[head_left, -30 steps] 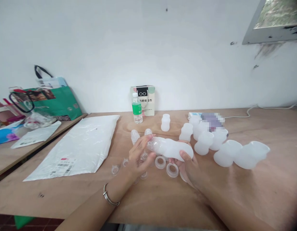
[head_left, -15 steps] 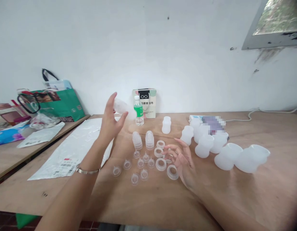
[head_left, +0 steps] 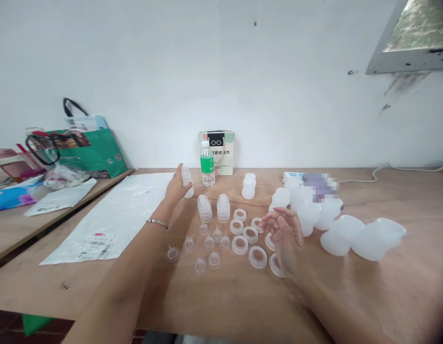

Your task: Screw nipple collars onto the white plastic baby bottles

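Note:
My left hand (head_left: pixel 176 185) has its thumb and fingers around a frosted baby bottle (head_left: pixel 187 180), now upright at the back of the table, left of the water bottle (head_left: pixel 207 165). Loosely curled and holding nothing, my right hand (head_left: pixel 284 234) hovers over the right side of several translucent collar rings (head_left: pixel 240 244), hiding some partly. Several clear bottle nipples (head_left: pixel 210 242) lie between my hands. Behind them stand clear dome caps (head_left: pixel 223 208), stacked in two piles. A lone frosted bottle (head_left: pixel 249 186) stands farther back.
Several waisted frosted bottles (head_left: pixel 341 234) stand at the right, near a white cable (head_left: pixel 372 174). A white plastic mailer (head_left: pixel 117 215) covers the table's left part. Against the wall stands a paper bag (head_left: pixel 224 148). On the far left is a green bag (head_left: pixel 95 153).
My left hand has brought the tilted bottle down and stood it upright at the back. My right hand has shifted slightly right, uncovering more rings.

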Tool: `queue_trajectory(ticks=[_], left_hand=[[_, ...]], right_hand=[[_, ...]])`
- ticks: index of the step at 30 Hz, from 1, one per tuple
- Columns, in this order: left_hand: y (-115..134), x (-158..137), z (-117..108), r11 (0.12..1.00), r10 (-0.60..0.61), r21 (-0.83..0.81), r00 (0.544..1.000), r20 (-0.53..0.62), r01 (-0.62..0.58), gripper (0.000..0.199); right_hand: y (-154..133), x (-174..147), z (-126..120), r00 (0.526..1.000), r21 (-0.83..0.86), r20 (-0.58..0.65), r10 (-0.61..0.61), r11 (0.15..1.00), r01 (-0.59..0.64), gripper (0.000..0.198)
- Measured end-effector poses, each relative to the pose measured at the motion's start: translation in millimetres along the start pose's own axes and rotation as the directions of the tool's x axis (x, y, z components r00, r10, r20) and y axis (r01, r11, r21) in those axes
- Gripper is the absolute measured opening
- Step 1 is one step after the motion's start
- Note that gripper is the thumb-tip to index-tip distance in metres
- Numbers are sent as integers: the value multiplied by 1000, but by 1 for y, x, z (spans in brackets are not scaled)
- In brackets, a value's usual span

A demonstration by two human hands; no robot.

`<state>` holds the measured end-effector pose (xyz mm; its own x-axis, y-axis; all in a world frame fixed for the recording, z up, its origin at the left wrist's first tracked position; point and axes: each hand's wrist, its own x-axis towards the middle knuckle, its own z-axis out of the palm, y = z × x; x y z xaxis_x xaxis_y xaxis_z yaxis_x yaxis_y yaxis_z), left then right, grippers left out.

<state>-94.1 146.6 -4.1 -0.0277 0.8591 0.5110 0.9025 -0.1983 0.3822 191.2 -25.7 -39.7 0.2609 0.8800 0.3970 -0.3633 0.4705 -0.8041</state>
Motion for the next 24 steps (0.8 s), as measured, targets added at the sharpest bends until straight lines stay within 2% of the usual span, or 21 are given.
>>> queue_trajectory(ticks=[4,6,9,11,12,13,14,15,16,17,18,19,20,22,24], left_hand=[[-6,0,6,999,-33,-38,999,-11,33,86],[-7,-2,6,997,-45,-58,998,-32,43,89],[1,-9,-5,997,-37,-67,989,-143,28,89],[16,-20,-19,996,38,-64,964,-263,-57,77],[26,-28,-28,988,117,-65,949,-294,-142,66],[37,-38,-37,972,197,-78,947,-255,-223,52],[50,-49,-46,949,278,-113,949,-150,-295,39],[62,-62,-53,912,385,-161,923,16,-377,29],[75,-75,-59,868,490,-191,852,183,-458,25],[86,-87,-63,819,574,-185,757,312,-544,24],[97,-99,-64,759,632,-157,658,410,-631,24],[106,-108,-63,709,652,-115,586,480,-696,26],[113,-116,-60,667,654,-74,535,534,-742,29],[123,-124,-49,606,642,2,491,589,-795,31],[128,-127,-35,587,620,48,487,616,-808,32]], right_hand=[[-5,6,-6,996,-95,-92,-19,995,10,13],[-8,10,-11,997,-203,-60,40,978,-51,13],[-12,12,-16,980,-454,111,165,885,-98,13],[-14,12,-17,947,-616,246,207,788,-12,12],[-15,11,-18,922,-672,319,220,739,56,12],[-15,10,-18,891,-706,392,228,696,133,11],[-15,10,-18,856,-719,461,236,664,204,10],[-15,9,-18,816,-722,520,252,640,263,9],[-15,9,-18,777,-723,567,273,617,310,8],[-14,8,-19,746,-730,596,297,589,348,7],[-14,8,-19,723,-742,610,324,553,379,7],[-13,8,-20,706,-757,616,350,510,408,11],[-12,8,-21,690,-769,618,376,468,435,15],[-11,8,-24,661,-775,627,412,419,474,23],[-10,8,-25,630,-761,646,430,425,490,23]])
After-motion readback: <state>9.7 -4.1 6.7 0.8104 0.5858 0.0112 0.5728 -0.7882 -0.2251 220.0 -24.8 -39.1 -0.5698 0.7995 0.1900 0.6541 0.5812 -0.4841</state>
